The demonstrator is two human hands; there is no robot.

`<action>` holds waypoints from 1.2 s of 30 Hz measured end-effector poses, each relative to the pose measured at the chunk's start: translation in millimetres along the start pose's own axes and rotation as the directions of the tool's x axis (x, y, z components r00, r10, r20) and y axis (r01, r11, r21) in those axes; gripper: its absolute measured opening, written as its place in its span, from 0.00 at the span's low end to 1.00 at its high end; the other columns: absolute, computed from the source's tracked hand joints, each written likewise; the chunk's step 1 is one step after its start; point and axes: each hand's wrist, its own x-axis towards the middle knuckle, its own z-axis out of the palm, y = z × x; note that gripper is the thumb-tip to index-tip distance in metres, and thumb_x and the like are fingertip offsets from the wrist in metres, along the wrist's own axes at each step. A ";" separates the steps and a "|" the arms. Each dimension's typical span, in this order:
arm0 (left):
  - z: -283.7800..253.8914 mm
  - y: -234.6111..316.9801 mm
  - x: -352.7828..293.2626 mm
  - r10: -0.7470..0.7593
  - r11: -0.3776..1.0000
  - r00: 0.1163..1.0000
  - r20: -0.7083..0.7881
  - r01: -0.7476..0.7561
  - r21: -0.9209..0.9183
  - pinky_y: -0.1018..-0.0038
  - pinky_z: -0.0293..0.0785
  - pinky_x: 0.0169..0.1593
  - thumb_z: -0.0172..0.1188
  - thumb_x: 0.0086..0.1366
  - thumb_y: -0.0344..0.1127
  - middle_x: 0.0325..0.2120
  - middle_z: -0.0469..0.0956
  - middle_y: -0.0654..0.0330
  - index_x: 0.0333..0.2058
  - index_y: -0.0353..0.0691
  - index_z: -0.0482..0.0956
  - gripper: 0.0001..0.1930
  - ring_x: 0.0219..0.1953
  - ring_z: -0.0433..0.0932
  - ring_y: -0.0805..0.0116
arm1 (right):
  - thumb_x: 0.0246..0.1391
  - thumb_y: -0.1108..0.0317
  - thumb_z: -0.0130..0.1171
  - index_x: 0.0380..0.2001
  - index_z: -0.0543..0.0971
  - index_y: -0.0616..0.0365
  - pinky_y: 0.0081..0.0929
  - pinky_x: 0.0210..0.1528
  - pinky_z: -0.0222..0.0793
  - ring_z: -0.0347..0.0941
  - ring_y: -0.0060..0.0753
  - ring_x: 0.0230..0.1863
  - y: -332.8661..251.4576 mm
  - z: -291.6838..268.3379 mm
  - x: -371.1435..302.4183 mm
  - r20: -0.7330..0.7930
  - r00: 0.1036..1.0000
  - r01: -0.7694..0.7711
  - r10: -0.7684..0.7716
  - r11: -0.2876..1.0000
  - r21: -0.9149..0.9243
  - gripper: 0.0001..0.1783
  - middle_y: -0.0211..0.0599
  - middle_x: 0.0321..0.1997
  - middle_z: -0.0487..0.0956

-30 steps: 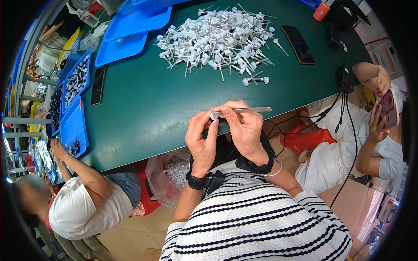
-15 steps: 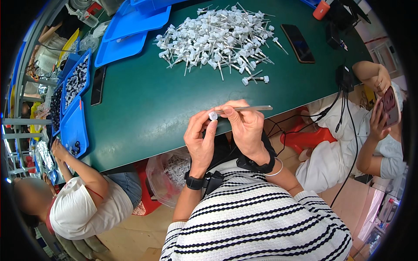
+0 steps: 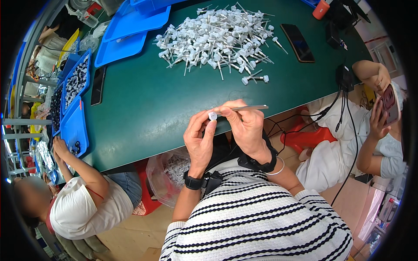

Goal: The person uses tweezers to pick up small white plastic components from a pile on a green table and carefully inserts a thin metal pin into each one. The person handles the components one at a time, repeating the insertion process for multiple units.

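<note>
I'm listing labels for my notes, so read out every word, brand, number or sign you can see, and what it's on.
No text is clear enough to quote.
Orange item on the table's far right: pale mark, too small to read.
Black cable box: pale patch, too small.
White piece in the left hand: any marking is too small.
</note>
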 end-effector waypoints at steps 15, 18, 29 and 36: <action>2.9 3.2 0.9 -0.072 0.983 0.997 -0.023 0.067 -0.173 0.83 0.70 0.41 0.60 0.63 0.22 0.40 0.76 0.61 0.49 0.31 0.76 0.15 0.38 0.73 0.79 | 0.58 0.71 0.60 0.29 0.79 0.66 0.24 0.21 0.63 0.70 0.26 0.19 -1.4 0.3 0.8 -0.002 0.996 -0.092 0.092 0.995 0.041 0.08 0.34 0.27 0.80; 4.2 3.4 2.4 -0.034 0.985 0.999 -0.032 0.028 -0.168 0.84 0.70 0.40 0.60 0.62 0.21 0.37 0.77 0.62 0.48 0.31 0.75 0.15 0.36 0.72 0.81 | 0.57 0.72 0.60 0.28 0.79 0.66 0.24 0.21 0.64 0.70 0.27 0.18 0.2 2.6 0.5 -0.034 0.997 -0.063 0.064 0.997 0.054 0.08 0.35 0.26 0.80; -5.2 3.5 3.9 -0.115 0.950 0.993 0.001 0.110 -0.293 0.82 0.73 0.36 0.59 0.63 0.23 0.40 0.78 0.56 0.47 0.31 0.76 0.13 0.37 0.75 0.77 | 0.57 0.73 0.60 0.30 0.79 0.66 0.23 0.23 0.66 0.72 0.27 0.21 -19.6 -8.6 11.4 0.046 0.999 0.028 -0.029 0.999 0.022 0.06 0.36 0.28 0.80; -6.8 10.9 3.4 -0.139 0.932 0.989 0.054 0.149 -0.329 0.80 0.75 0.35 0.56 0.63 0.23 0.42 0.79 0.54 0.46 0.32 0.76 0.13 0.36 0.76 0.74 | 0.58 0.70 0.60 0.32 0.80 0.67 0.19 0.30 0.72 0.80 0.27 0.29 -13.2 -22.5 0.3 -0.069 0.994 -0.074 0.085 0.986 0.151 0.08 0.37 0.31 0.82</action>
